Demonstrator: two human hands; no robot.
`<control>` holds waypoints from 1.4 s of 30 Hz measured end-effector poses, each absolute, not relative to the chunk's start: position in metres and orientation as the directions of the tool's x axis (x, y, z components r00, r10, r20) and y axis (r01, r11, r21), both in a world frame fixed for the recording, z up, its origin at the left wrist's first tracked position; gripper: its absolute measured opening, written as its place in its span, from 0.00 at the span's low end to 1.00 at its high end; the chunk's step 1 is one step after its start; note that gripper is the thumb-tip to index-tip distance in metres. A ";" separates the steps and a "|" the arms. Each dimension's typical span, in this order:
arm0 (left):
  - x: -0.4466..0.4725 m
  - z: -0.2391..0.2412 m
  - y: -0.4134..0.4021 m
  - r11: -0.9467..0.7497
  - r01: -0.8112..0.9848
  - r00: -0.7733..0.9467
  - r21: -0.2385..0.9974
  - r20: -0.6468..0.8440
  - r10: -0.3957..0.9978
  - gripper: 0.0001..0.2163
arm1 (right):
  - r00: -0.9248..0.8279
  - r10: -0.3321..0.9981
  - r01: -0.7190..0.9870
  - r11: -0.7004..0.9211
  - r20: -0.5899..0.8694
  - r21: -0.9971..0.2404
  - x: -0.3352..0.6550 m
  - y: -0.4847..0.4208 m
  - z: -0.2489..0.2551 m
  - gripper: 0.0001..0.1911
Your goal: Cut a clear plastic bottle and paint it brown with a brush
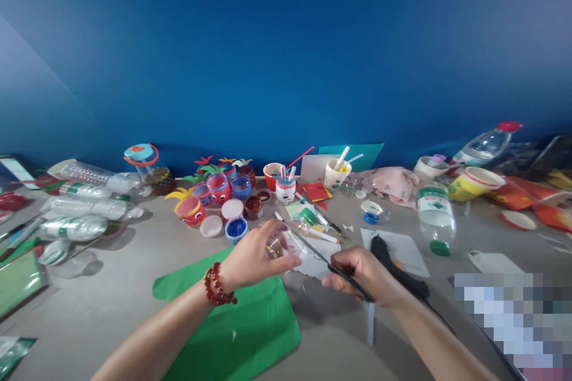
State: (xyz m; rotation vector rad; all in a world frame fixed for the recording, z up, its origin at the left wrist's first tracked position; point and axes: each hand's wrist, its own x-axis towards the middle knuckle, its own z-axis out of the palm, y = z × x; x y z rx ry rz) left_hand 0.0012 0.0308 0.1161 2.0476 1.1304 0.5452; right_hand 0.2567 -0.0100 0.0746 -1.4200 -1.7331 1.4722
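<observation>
My left hand [261, 253], with a red bead bracelet at the wrist, is curled around a clear plastic bottle piece [277, 244]. The piece is partly hidden by my fingers. In my right hand [364, 274] is a pair of scissors [351, 281] with dark handles, its long grey blades pointing up and left past the clear plastic. Whether the blades touch the plastic I cannot tell. Beneath my left forearm lies a green sheet [254, 327]. White paper [315, 262] shows behind the scissors, and a pale strip [370, 324] hangs or lies below my right hand.
Painted cups with paper leaves [190, 211] and open paint jars [236, 229] stand behind my left hand. Several clear bottles [89, 208] lie at the left. A black glue gun [395, 268] rests right of my right hand, near an upside-down bottle [435, 214]. A blue wall rises behind.
</observation>
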 end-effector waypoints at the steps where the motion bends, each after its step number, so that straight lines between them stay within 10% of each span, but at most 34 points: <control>1: 0.001 0.117 0.031 -0.358 0.545 0.525 0.758 0.025 0.851 0.26 | -0.362 0.894 0.406 -0.104 -0.264 -0.908 0.257 -0.010 0.074 0.31; 42: -0.007 0.115 0.027 -0.467 0.694 0.524 0.548 0.061 0.850 0.31 | -0.351 0.933 0.595 0.155 -0.081 -0.789 0.247 -0.010 0.082 0.36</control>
